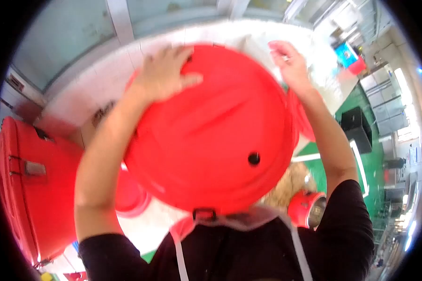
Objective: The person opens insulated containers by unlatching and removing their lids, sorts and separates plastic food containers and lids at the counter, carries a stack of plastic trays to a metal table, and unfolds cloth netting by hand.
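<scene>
A large round red lid (215, 126) with a black hole near its lower right fills the middle of the view, close to my chest. My left hand (166, 72) lies on the lid's upper left part, its fingers spread and blurred. To the right of the lid, my right hand (288, 61) is raised just outside the rim with its fingers curled; whether anything is in them is too blurred to tell. A black latch (204, 214) sits at the lid's near edge. What is under the lid is mostly hidden.
A big red container (42, 182) with metal latches stands at the left. Clear plastic sheeting (321, 70) lies beyond my right hand. At the right are a black crate (356, 129) on green floor and a small red metal-lined pot (307, 209). A tiled ledge and windows run behind.
</scene>
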